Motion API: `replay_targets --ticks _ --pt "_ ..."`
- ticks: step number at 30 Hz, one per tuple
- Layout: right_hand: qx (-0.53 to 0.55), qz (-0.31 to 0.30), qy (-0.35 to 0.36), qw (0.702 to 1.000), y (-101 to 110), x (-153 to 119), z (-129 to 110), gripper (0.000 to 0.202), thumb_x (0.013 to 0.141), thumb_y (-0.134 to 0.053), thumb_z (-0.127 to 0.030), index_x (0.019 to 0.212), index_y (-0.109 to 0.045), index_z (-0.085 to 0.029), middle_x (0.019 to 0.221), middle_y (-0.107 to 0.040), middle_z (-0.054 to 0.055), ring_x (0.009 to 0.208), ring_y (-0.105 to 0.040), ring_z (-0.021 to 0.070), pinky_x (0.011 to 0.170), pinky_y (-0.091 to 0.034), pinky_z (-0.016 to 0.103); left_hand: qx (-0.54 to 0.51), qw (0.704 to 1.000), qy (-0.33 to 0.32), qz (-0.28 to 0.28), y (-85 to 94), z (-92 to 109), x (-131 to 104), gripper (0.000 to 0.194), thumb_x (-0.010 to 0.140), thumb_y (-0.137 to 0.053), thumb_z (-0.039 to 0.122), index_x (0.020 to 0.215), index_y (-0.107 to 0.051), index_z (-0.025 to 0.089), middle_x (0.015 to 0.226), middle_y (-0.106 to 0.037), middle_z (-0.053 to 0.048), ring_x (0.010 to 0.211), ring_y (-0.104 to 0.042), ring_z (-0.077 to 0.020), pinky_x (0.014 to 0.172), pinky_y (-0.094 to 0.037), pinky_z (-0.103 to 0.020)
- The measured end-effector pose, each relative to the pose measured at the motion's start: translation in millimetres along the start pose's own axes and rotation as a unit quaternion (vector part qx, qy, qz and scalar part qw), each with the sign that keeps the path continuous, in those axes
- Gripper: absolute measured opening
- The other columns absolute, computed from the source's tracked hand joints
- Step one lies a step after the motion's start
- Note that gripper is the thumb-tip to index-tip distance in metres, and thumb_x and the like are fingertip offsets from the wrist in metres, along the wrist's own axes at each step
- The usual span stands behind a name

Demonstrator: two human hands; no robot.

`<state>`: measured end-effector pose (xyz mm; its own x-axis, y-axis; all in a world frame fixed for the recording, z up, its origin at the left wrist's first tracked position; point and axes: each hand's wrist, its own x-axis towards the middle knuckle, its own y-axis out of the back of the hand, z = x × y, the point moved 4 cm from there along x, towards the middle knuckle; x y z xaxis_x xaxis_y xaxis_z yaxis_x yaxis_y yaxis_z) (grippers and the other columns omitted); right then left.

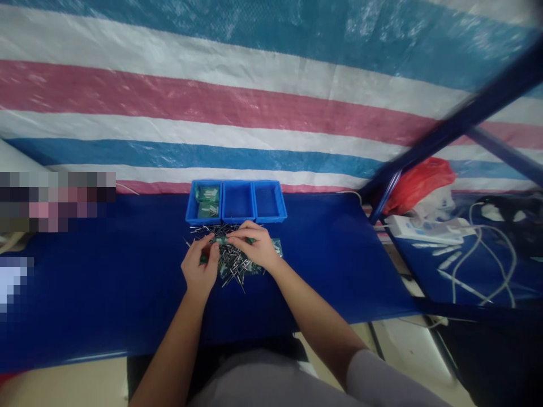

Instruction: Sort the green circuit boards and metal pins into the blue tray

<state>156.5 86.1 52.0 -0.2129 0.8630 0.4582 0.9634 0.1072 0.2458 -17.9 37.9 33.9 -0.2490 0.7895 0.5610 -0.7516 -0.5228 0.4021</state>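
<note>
Noted left hand (201, 263) above the near left edge of a loose pile of thin silver-and-dark metal rods (237, 265). Recorded its fingers as curled inward, nearly closed, with thumb and fingertips pinched on a small green-tinted plastic packet (222, 240). Noted right hand (253, 243) opposite, partly closed, with thumb and index finger meeting the packet's other end. Located the packet between both sets of fingertips, over the upper part of the pile. Cannot tell its contents at this scale.

Observed dark green patches beside the left palm and by the right fingers; cannot tell their nature. Found the rods lying crosswise at many angles on a smooth dark blue table (331, 254), with clear green-tinted plastic bags (277, 246) partly under and beside them, to the right.

Logged three bright blue plastic bins in a row just beyond the pile. Saw filled green-tinted bags (208, 194) in the left bin (189, 203); listed the middle bin (238, 202) and right bin (267, 202) alongside it.

Recorded a blue, white and red striped sheet (237, 107) behind the table. At far right, beyond a dark blue metal frame (449, 133), noted a red plastic bag (424, 181), a white box-shaped object (413, 229) and looped white cables (511, 254).
</note>
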Motion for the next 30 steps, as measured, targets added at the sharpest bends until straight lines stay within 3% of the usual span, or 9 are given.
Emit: replay_targets --ticks 4,11,18,24,30 --pt "-0.01 -0.016 0.019 1.0 -0.4 -1.4 0.1 0.014 0.087 -0.073 -0.035 0.096 -0.08 -0.027 0.073 -0.07 0.002 0.068 -0.06 0.0153 0.065 -0.053 0.032 -0.023 1.0 0.02 0.0 -2.0 -5.5 -3.9 0.026 0.087 -0.066 0.033 0.109 -0.071 0.02 0.092 -0.072 -0.003 0.076 -0.067 -0.0118 0.075 -0.055 -0.025" --pt "0.015 -0.03 -0.003 0.999 -2.3 -2.0 1.4 0.017 0.087 -0.073 -0.035 0.096 -0.08 -0.023 0.08 -0.076 0.003 0.064 -0.067 0.0139 0.06 -0.055 0.028 -0.047 0.998 0.035 0.008 -3.1 -8.2 -5.8 0.019 0.085 -0.068 0.03 0.101 -0.071 0.02 0.089 -0.073 -0.001 0.069 -0.068 -0.0098 0.07 -0.055 -0.023" --pt "-0.008 0.017 -0.014 1.0 -2.6 -4.9 -0.5 0.018 0.088 -0.071 -0.036 0.093 -0.08 -0.022 0.085 -0.078 0.004 0.066 -0.068 0.0144 0.062 -0.056 0.028 -0.026 0.999 0.022 0.008 -4.4 -3.2 -6.3 0.018 0.086 -0.067 0.033 0.097 -0.072 0.02 0.085 -0.074 -0.001 0.064 -0.067 -0.0097 0.065 -0.054 -0.022" --pt "-0.086 0.06 0.017 0.994 -3.2 -10.4 -1.9 0.019 0.09 -0.066 -0.034 0.091 -0.08 -0.021 0.063 -0.069 0.0 0.053 -0.057 0.0113 0.057 -0.05 0.026 -0.007 1.0 0.017 -0.007 -6.1 0.6 -6.0 0.017 0.086 -0.067 0.034 0.096 -0.073 0.021 0.083 -0.075 -0.001 0.063 -0.067 -0.0097 0.065 -0.054 -0.022" --pt "-0.159 0.087 0.078 0.98 -7.9 -16.7 3.9 0.018 0.092 -0.064 -0.033 0.095 -0.078 -0.022 0.067 -0.071 0.003 0.058 -0.061 0.0146 0.062 -0.052 0.029 0.001 1.0 0.013 -0.006 -7.6 0.4 -5.4 0.019 0.087 -0.065 0.036 0.096 -0.072 0.021 0.081 -0.074 -0.001 0.066 -0.067 -0.0103 0.066 -0.053 -0.021"
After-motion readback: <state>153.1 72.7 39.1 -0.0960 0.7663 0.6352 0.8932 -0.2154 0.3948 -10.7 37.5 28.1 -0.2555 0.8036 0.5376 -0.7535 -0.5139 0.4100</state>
